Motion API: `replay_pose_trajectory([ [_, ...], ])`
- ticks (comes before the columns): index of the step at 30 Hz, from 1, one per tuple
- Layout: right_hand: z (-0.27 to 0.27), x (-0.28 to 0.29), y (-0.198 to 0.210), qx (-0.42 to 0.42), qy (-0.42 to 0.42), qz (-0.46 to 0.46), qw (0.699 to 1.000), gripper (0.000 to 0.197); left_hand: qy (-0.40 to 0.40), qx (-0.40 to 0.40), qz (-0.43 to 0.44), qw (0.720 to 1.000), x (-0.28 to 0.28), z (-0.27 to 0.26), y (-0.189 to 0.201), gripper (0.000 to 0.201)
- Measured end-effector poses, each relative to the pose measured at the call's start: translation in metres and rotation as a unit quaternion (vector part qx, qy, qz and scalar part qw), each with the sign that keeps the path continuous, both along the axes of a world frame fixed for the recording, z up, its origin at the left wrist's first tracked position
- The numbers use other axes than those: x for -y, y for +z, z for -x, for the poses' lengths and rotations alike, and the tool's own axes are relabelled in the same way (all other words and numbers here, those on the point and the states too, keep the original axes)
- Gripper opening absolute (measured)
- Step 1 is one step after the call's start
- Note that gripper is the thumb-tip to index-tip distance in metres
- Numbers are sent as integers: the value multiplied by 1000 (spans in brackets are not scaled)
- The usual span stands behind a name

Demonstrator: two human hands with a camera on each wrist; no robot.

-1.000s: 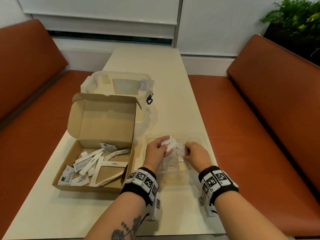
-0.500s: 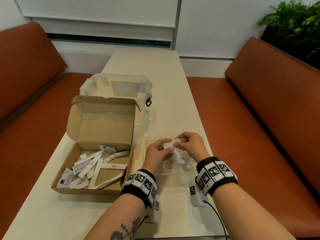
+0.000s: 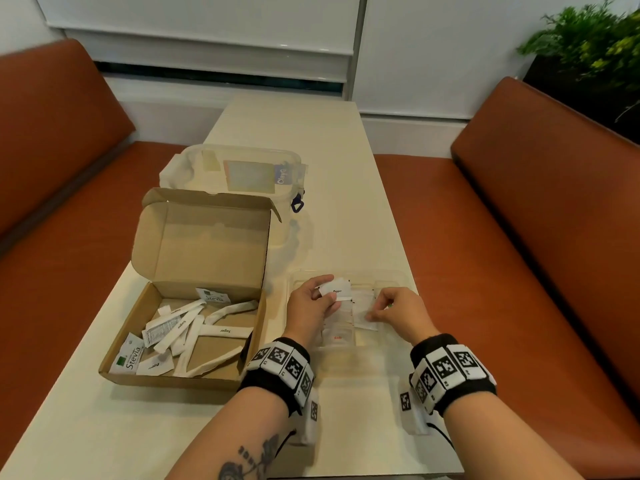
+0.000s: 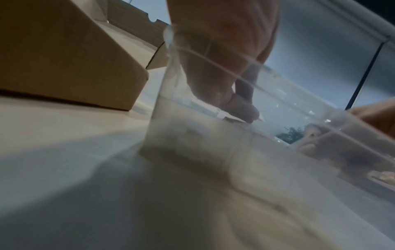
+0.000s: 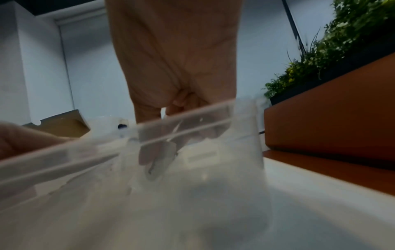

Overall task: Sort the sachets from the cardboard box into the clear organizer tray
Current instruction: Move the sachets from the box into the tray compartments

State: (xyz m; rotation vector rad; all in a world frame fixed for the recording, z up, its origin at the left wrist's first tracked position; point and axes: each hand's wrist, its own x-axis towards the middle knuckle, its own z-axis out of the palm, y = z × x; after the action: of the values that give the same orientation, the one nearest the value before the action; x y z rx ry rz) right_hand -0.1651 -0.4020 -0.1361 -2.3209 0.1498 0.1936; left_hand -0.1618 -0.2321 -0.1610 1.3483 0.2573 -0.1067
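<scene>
**Desk:** What do the hands show?

**Photographer:** The left hand [image 3: 313,304] pinches a small stack of white sachets, the top one a pepper sachet [image 3: 337,292], above the far-left part of the clear organizer tray [image 3: 403,277]. The right hand [image 3: 398,311] has its fingers curled down into the tray, fingertips pinching the near edge of another white sachet [image 3: 365,311] in a middle compartment. Half a second ago that hand was up against the left hand's stack; it has since dropped into the tray with one packet.

**Desk:** Meaning for the sort?

**Photographer:** Likely one more sachet is being seated, with the stack waiting its turn. A salt sachet [image 3: 337,337] already lies in a near compartment.

**Desk:** Orientation?

**Photographer:** The held pepper sachet lies nearly flat, long axis running left to right, print facing up. The sachet under the right hand runs near to far along its compartment.

**Desk:** And beyond?

**Photographer:** Left of the tray, the open cardboard box [image 3: 180,374] holds sugar sticks [image 3: 225,330], two Stevia sachets [image 3: 130,356] and another pepper packet. A lidded clear plastic container [image 3: 242,168] stands behind it on the cream table [image 3: 346,202].
</scene>
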Motion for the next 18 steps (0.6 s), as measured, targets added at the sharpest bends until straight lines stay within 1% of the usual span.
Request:
replay_pose_trajectory([
  [3, 0, -5, -6, 2, 6, 27, 1000, 35, 2, 2, -1, 1000, 0, 1, 1, 32],
  [6, 0, -9, -8, 11, 30, 103, 994, 30, 7, 3, -5, 1000, 0, 2, 1, 32],
  [8, 2, -10, -7, 29, 61, 188, 980, 22, 8, 3, -5, 1000, 0, 2, 1, 32],
  [10, 2, -11, -6, 49, 93, 257, 961, 19, 6, 3, -7, 1000, -1, 2, 1, 31],
  [15, 1, -12, -8, 51, 154, 334, 928, 21, 8, 6, -3, 1000, -1, 1, 0, 32],
  [17, 1, -12, -10, 74, 171, 373, 909, 17, 10, 6, 1, 1000, -1, 1, -1, 32],
  [18, 2, -12, -10, 86, 165, 382, 905, 14, 12, 6, 1, 1000, -1, 1, -1, 32],
])
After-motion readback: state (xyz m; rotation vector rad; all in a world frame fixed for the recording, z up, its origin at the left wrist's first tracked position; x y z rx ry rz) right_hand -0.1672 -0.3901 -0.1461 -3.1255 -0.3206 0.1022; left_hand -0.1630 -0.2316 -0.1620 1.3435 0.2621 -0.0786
